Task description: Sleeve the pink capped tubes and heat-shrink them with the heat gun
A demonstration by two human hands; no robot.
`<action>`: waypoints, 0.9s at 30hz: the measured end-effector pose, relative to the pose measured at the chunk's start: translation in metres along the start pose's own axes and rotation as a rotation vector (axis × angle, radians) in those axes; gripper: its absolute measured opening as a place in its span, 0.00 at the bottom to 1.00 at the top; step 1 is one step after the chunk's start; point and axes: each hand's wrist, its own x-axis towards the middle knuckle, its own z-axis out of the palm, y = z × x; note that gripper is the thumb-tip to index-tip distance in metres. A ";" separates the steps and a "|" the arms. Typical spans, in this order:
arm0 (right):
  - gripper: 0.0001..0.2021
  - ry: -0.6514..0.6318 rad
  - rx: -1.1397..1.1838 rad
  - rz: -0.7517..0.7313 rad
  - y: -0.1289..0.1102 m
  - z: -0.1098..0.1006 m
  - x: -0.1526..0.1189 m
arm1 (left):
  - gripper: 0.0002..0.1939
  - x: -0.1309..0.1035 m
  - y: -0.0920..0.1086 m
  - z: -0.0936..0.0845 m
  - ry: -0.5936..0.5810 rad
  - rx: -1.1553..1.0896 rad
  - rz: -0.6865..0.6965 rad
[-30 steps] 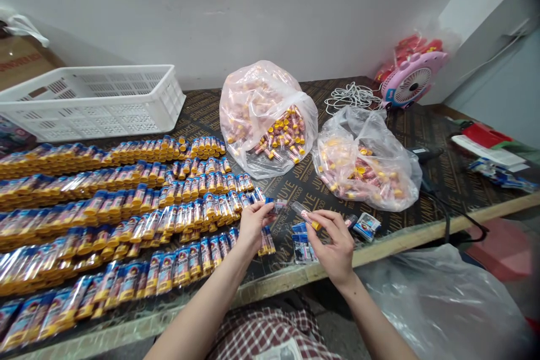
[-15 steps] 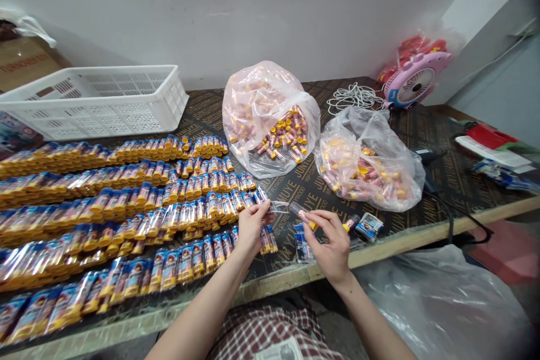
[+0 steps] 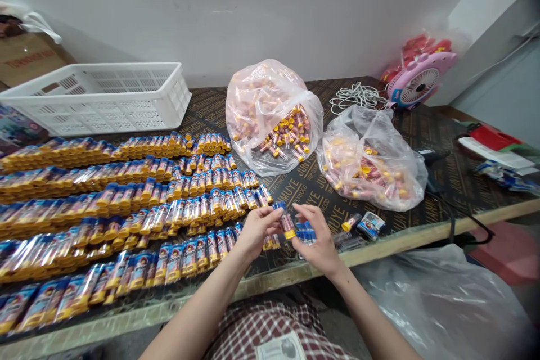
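Between my hands is a small clear tube (image 3: 287,223) with pinkish contents, a yellow end cap and blue at its upper end. My left hand (image 3: 257,229) pinches its blue end between thumb and fingers. My right hand (image 3: 318,239) is just to the right, its fingers and thumb apart around the tube's other side; the thumb is close to the yellow cap, and I cannot tell if it touches. Below lies a small pile of blue printed sleeves (image 3: 305,232). Right of my right hand are a loose yellow-capped tube (image 3: 351,222) and a stack of printed pieces (image 3: 371,225).
Stacked rows of finished-looking tubes (image 3: 185,256) cover the table's left. Behind stand a white plastic crate (image 3: 126,115), two clear bags of tubes, one larger (image 3: 261,101) and one smaller (image 3: 379,174), a white cable (image 3: 358,97) and a pink fan (image 3: 422,87). A black corded tool (image 3: 434,156) lies right.
The tube has passed from my right hand to my left and now shows blue at its upper end. The clear sleeve that my left hand held is no longer separate. My right fingers have spread.
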 end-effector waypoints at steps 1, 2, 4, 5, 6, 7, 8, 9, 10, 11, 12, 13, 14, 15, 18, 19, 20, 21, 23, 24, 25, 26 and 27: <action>0.35 -0.025 -0.003 -0.016 0.000 -0.001 0.001 | 0.19 -0.002 0.000 0.000 -0.024 0.031 -0.017; 0.38 -0.059 0.006 -0.032 -0.001 -0.001 0.003 | 0.19 -0.004 0.000 0.000 -0.044 0.055 -0.027; 0.40 -0.135 0.048 -0.057 0.000 -0.002 0.004 | 0.19 -0.007 -0.001 0.001 -0.077 0.087 -0.033; 0.40 -0.169 0.076 -0.062 0.000 -0.002 0.004 | 0.19 -0.008 -0.002 0.001 -0.088 0.100 -0.034; 0.40 -0.194 0.107 -0.064 0.000 -0.002 0.004 | 0.19 -0.008 -0.002 0.001 -0.096 0.112 -0.035; 0.40 -0.210 0.140 -0.060 0.001 -0.001 0.003 | 0.19 -0.009 -0.003 0.001 -0.100 0.123 -0.034; 0.40 -0.217 0.168 -0.053 0.002 0.000 0.002 | 0.19 -0.009 -0.004 0.001 -0.100 0.132 -0.033; 0.40 -0.215 0.191 -0.045 0.002 0.000 0.002 | 0.19 -0.009 -0.004 0.001 -0.097 0.141 -0.035; 0.40 -0.206 0.209 -0.039 0.002 0.001 0.001 | 0.19 -0.009 -0.004 0.002 -0.091 0.148 -0.037; 0.40 -0.191 0.223 -0.035 0.002 0.001 0.000 | 0.19 -0.010 -0.004 0.003 -0.086 0.156 -0.040; 0.39 -0.175 0.234 -0.033 0.002 0.002 0.000 | 0.19 -0.010 -0.004 0.003 -0.079 0.163 -0.041; 0.39 -0.160 0.242 -0.033 0.003 0.002 0.000 | 0.19 -0.011 -0.004 0.004 -0.073 0.169 -0.041; 0.39 -0.148 0.248 -0.034 0.003 0.002 -0.001 | 0.19 -0.011 -0.003 0.005 -0.068 0.171 -0.040; 0.39 -0.140 0.254 -0.037 0.003 0.003 -0.001 | 0.19 -0.011 -0.003 0.005 -0.065 0.172 -0.037; 0.40 -0.125 0.263 -0.045 0.003 0.003 -0.002 | 0.19 -0.012 -0.003 0.007 -0.069 0.167 -0.037; 0.40 -0.121 0.264 -0.048 0.003 0.003 -0.002 | 0.19 -0.012 -0.003 0.007 -0.071 0.164 -0.037; 0.40 -0.117 0.264 -0.051 0.003 0.004 -0.002 | 0.19 -0.012 -0.003 0.007 -0.071 0.162 -0.038; 0.40 -0.113 0.265 -0.055 0.003 0.004 -0.002 | 0.19 -0.012 -0.003 0.007 -0.070 0.161 -0.038; 0.41 -0.114 0.266 -0.056 0.003 0.004 -0.002 | 0.19 -0.012 -0.002 0.007 -0.064 0.161 -0.038; 0.41 -0.117 0.267 -0.055 0.004 0.004 -0.002 | 0.19 -0.012 -0.002 0.008 -0.062 0.162 -0.038; 0.41 -0.120 0.269 -0.054 0.004 0.004 -0.002 | 0.19 -0.012 -0.002 0.008 -0.060 0.163 -0.037; 0.42 -0.123 0.271 -0.054 0.005 0.004 -0.002 | 0.19 -0.011 -0.002 0.008 -0.059 0.164 -0.039; 0.42 -0.123 0.274 -0.055 0.005 0.004 -0.002 | 0.19 -0.011 -0.002 0.008 -0.058 0.164 -0.040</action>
